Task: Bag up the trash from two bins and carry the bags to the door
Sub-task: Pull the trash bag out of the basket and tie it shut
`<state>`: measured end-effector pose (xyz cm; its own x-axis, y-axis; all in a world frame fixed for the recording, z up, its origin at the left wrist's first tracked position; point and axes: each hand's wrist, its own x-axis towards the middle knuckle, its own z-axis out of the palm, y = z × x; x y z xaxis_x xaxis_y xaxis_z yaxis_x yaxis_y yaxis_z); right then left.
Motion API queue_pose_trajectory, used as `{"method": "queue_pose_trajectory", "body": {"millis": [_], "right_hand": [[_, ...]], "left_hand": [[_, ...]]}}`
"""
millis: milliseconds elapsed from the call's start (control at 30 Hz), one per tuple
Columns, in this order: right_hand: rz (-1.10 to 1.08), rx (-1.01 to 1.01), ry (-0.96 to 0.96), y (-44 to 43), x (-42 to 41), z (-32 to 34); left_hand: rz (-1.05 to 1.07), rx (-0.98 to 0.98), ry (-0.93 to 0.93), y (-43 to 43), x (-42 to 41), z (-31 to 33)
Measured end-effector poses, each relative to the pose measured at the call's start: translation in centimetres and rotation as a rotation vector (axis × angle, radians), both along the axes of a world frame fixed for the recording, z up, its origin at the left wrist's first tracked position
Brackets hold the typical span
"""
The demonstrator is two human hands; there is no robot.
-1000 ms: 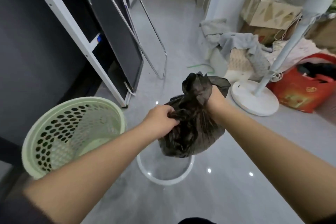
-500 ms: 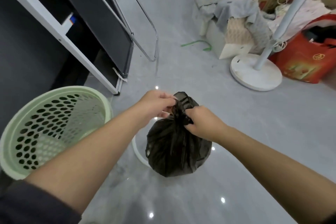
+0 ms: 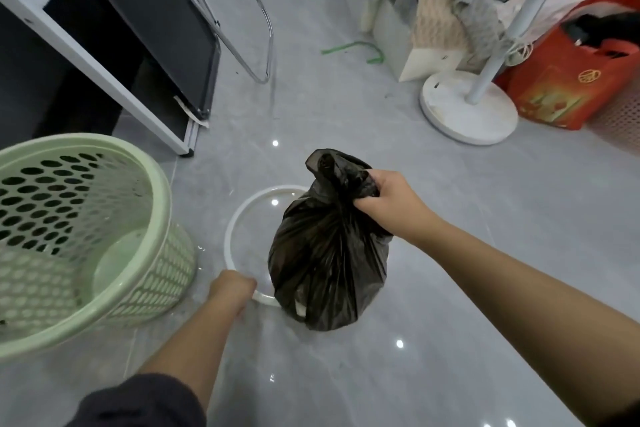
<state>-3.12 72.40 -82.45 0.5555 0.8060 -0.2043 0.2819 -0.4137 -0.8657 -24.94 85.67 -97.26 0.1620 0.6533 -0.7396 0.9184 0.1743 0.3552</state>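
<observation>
A full black trash bag [image 3: 327, 253], knotted at the top, hangs in the middle of the view. My right hand [image 3: 388, 201] grips its gathered neck from the right. Under and behind the bag a white plastic ring [image 3: 231, 229] lies flat on the grey floor. My left hand [image 3: 232, 291] is down at the ring's near edge with its fingers curled over the rim. A pale green perforated bin [image 3: 79, 236] stands at the left, with no bag in it.
A black panel in a white frame [image 3: 114, 55] and a chrome rail [image 3: 252, 21] lean at the left. A white fan base [image 3: 467, 111], a red bag [image 3: 568, 80] and a box draped with cloths [image 3: 433, 10] crowd the upper right.
My left hand has let go of the bag's neck and dropped to the white ring's near edge. The right hand alone now holds the bag. The view has tilted further down.
</observation>
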Motion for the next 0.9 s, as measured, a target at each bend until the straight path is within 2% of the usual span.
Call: {"method": "queue_pose_trajectory", "body": {"millis": [133,533,733,900], "right_hand": [[-0.032,0.029,0.009,0.3,0.0,0.0],[-0.041,0.051,-0.032,-1.0,0.9,1.8],[-0.06,-0.043,-0.06,-2.7,2.9,3.0],[-0.11,-0.11,-0.12,-3.0,3.3,3.5]], "left_hand": [[0.03,-0.003,0.008,0.0,0.1,-1.8],[0.312,-0.057,-0.031,1.1,0.3,-5.1],[0.168,0.255,-0.077,0.6,2.7,-1.8],[-0.165,0.6,-0.133,1.8,7.4,4.3]]}}
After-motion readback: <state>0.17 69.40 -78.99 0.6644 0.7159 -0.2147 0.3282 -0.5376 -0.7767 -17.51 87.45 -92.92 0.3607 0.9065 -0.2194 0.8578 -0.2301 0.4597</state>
